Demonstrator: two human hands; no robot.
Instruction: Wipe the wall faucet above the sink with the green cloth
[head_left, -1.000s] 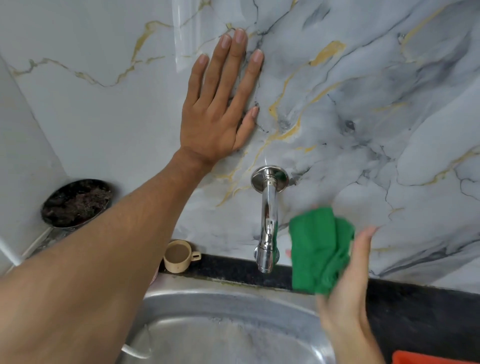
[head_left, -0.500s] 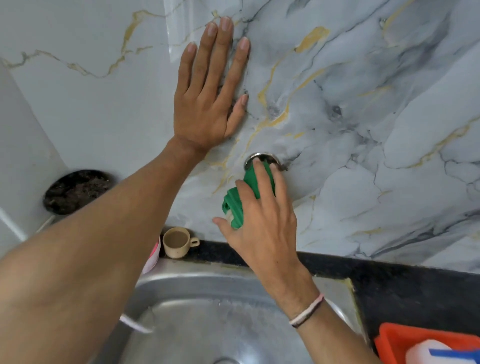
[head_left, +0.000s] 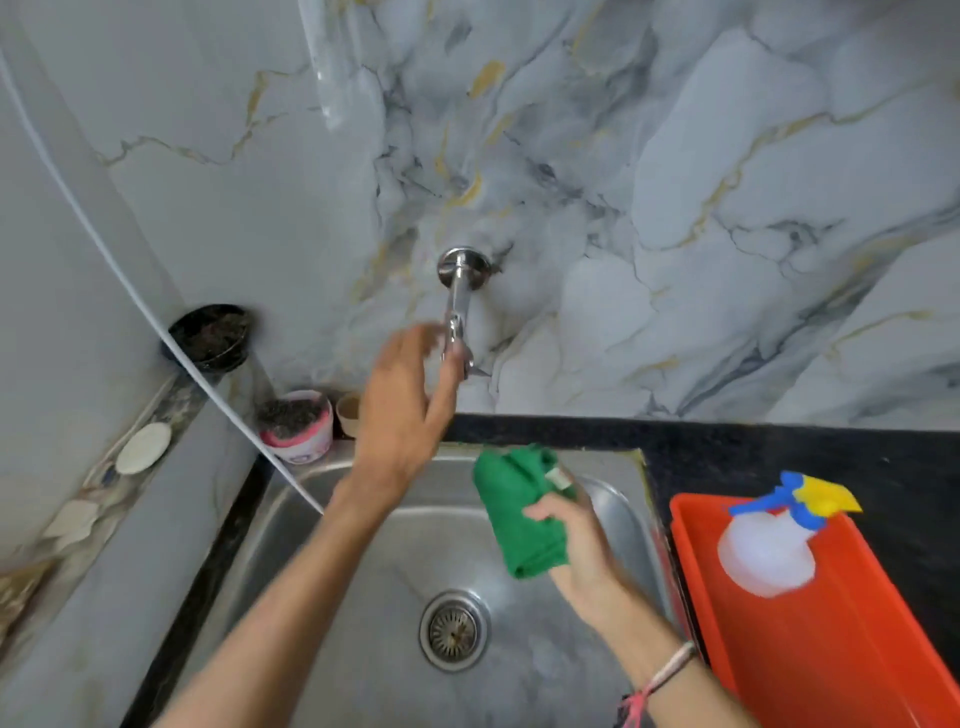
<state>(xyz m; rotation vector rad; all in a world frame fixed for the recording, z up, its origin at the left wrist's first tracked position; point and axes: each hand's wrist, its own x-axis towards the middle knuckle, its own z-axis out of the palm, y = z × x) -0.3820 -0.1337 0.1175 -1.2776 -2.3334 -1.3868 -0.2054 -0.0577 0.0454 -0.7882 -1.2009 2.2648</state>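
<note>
No text, brand, number or sign can be read anywhere in this view. The small pale tag sewn on the folded green cloth (head_left: 519, 512) is too blurred to show any letters. The pink and white round plastic tub (head_left: 298, 428) on the counter has a faint purple mark low on its side, but it is too small to make out. The white spray bottle with blue and yellow trigger (head_left: 769, 545) in the orange plastic tray (head_left: 831, 649) shows no label
</note>
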